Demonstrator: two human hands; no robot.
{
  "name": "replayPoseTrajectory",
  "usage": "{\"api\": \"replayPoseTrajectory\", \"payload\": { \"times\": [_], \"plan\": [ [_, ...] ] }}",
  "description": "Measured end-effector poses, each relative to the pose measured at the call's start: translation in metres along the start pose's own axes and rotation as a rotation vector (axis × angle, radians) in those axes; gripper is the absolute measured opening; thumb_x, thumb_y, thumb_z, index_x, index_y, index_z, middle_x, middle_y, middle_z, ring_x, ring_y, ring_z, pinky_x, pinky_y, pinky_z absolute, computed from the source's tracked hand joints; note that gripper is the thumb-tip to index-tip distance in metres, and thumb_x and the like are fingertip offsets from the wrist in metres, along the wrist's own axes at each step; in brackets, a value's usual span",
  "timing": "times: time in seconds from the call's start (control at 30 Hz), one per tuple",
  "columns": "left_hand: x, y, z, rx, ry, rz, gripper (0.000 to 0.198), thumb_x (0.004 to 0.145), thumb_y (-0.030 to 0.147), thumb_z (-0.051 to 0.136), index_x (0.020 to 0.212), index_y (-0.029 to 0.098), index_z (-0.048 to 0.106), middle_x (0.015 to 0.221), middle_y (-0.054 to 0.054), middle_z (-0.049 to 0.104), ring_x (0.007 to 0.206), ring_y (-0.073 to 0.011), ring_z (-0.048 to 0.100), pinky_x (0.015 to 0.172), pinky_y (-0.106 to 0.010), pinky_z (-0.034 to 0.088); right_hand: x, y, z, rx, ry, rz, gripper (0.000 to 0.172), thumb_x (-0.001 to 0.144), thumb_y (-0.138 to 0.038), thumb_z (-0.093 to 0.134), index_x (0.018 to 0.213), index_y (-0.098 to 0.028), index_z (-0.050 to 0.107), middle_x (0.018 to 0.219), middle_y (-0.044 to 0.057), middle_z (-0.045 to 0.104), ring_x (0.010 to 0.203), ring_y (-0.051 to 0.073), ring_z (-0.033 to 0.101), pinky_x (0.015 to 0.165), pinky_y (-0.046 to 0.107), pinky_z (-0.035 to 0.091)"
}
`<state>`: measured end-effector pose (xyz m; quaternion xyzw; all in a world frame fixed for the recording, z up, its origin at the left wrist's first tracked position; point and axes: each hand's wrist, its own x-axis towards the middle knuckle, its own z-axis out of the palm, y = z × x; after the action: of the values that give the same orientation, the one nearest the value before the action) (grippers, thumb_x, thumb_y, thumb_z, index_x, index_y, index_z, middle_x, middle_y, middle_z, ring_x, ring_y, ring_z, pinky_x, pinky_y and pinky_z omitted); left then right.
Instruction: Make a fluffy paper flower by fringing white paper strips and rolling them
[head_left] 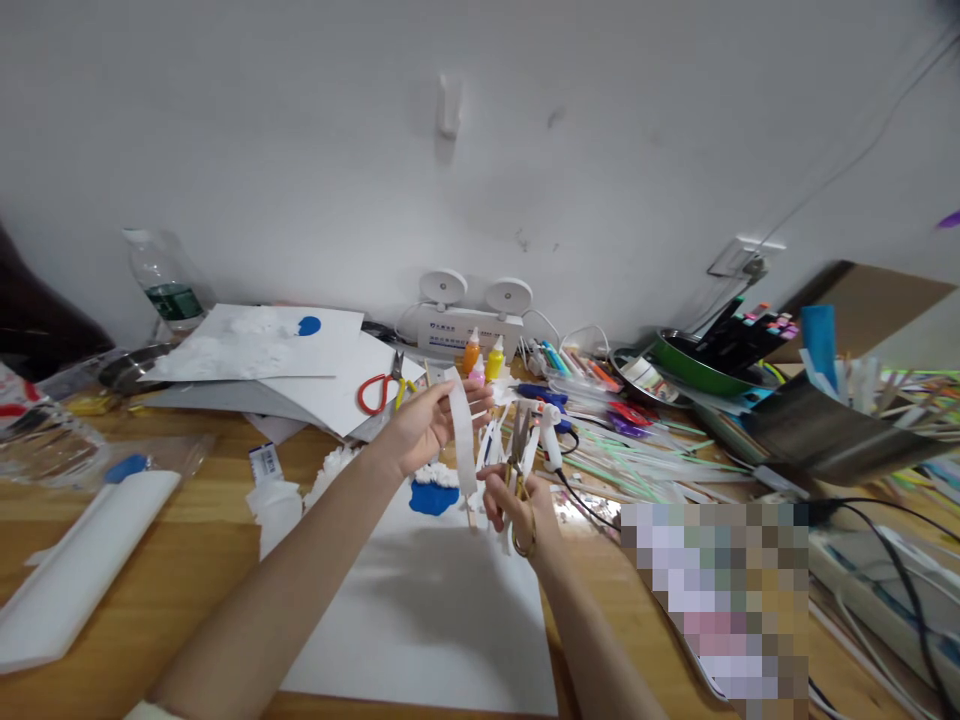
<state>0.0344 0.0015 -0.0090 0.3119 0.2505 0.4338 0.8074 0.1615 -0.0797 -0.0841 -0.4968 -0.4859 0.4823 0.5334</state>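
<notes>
Cutting work at a crowded desk [187,540]

The left hand [429,425], wrist bent, pinched a white paper strip [463,440] hanging upright over a white sheet [420,610]; the right hand [517,508], just beside and lower, gripped small scissors [519,455], blades raised near the strip. Cutting seemed the step in hand; a clean snip would call for a taut strip
</notes>
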Motion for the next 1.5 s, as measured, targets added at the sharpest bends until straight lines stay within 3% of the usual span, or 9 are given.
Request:
{"api": "replayPoseTrajectory", "payload": {
  "times": [0.23, 0.43, 0.57, 0.73, 0.97, 1.1, 1.3, 1.5],
  "plan": [
    [0.004, -0.021, 0.003, 0.107, 0.001, -0.081, 0.026, 0.082, 0.023, 0.038, 0.090, 0.009, 0.058, 0.085, -0.013, 0.065, 0.077, -0.0175, 0.061, 0.072, -0.031, 0.048, 0.001, -0.003, 0.001, -0.053, 0.071, 0.032, 0.027, 0.067, -0.039, 0.057, 0.059, -0.015, 0.050, 0.033, -0.008, 0.038, 0.029, 0.004, 0.030, 0.033, 0.017, 0.023],
    [0.002, -0.028, 0.001, 0.579, -0.083, -0.173, 0.030, 0.075, 0.041, 0.048, 0.077, 0.012, 0.058, 0.071, -0.005, 0.061, 0.065, -0.0123, 0.057, 0.062, -0.024, 0.046, 0.008, 0.002, -0.009, 0.004, 0.260, -0.045, 0.029, 0.069, -0.041, 0.056, 0.059, -0.015, 0.049, 0.035, -0.008, 0.037, 0.031, 0.004, 0.032, 0.034, 0.018, 0.025],
    [-0.001, -0.032, 0.002, 0.874, -0.184, -0.200, 0.034, 0.068, 0.046, 0.052, 0.069, 0.012, 0.055, 0.061, 0.000, 0.054, 0.061, -0.0116, 0.055, 0.060, -0.025, 0.044, 0.010, 0.006, -0.015, 0.042, 0.318, -0.086, 0.028, 0.070, -0.040, 0.056, 0.061, -0.015, 0.049, 0.038, -0.007, 0.038, 0.033, 0.005, 0.033, 0.035, 0.018, 0.026],
    [-0.001, -0.034, -0.004, 1.100, -0.234, -0.199, 0.042, 0.066, 0.054, 0.049, 0.067, 0.012, 0.054, 0.060, -0.003, 0.056, 0.057, -0.0125, 0.055, 0.054, -0.024, 0.043, 0.010, 0.006, -0.015, 0.045, 0.361, -0.104, 0.028, 0.069, -0.040, 0.057, 0.061, -0.014, 0.050, 0.038, -0.007, 0.039, 0.033, 0.005, 0.033, 0.035, 0.018, 0.026],
    [-0.001, -0.036, -0.004, 1.048, -0.236, -0.145, 0.031, 0.070, 0.042, 0.049, 0.058, 0.013, 0.051, 0.054, -0.002, 0.055, 0.050, -0.0106, 0.052, 0.050, -0.022, 0.041, 0.008, 0.003, -0.014, 0.013, 0.366, -0.094, 0.029, 0.069, -0.042, 0.056, 0.061, -0.015, 0.050, 0.039, -0.006, 0.039, 0.034, 0.006, 0.034, 0.036, 0.020, 0.027],
    [-0.001, -0.033, 0.001, 0.974, -0.206, -0.038, 0.021, 0.071, 0.032, 0.050, 0.060, 0.014, 0.048, 0.057, 0.000, 0.052, 0.055, -0.0112, 0.054, 0.056, -0.023, 0.041, 0.008, -0.002, -0.013, 0.063, 0.295, -0.045, 0.030, 0.071, -0.044, 0.054, 0.061, -0.016, 0.048, 0.041, -0.005, 0.041, 0.034, 0.006, 0.036, 0.037, 0.021, 0.027],
    [0.000, -0.024, -0.001, 1.049, -0.049, 0.416, 0.023, 0.077, 0.035, 0.042, 0.068, 0.015, 0.048, 0.063, 0.001, 0.049, 0.062, -0.0113, 0.048, 0.060, -0.021, 0.038, 0.006, -0.002, -0.006, 0.168, -0.024, 0.015, 0.038, 0.072, -0.050, 0.047, 0.077, -0.012, 0.051, 0.049, -0.003, 0.049, 0.036, 0.006, 0.040, 0.039, 0.021, 0.027],
    [0.000, -0.021, -0.002, 1.121, 0.075, 0.567, 0.024, 0.080, 0.036, 0.039, 0.070, 0.016, 0.047, 0.067, 0.001, 0.049, 0.066, -0.0114, 0.048, 0.063, -0.020, 0.037, 0.001, 0.000, 0.003, 0.100, -0.133, 0.053, 0.044, 0.070, -0.055, 0.046, 0.073, -0.012, 0.052, 0.047, -0.004, 0.047, 0.033, 0.006, 0.038, 0.037, 0.020, 0.025]
  ]
}}
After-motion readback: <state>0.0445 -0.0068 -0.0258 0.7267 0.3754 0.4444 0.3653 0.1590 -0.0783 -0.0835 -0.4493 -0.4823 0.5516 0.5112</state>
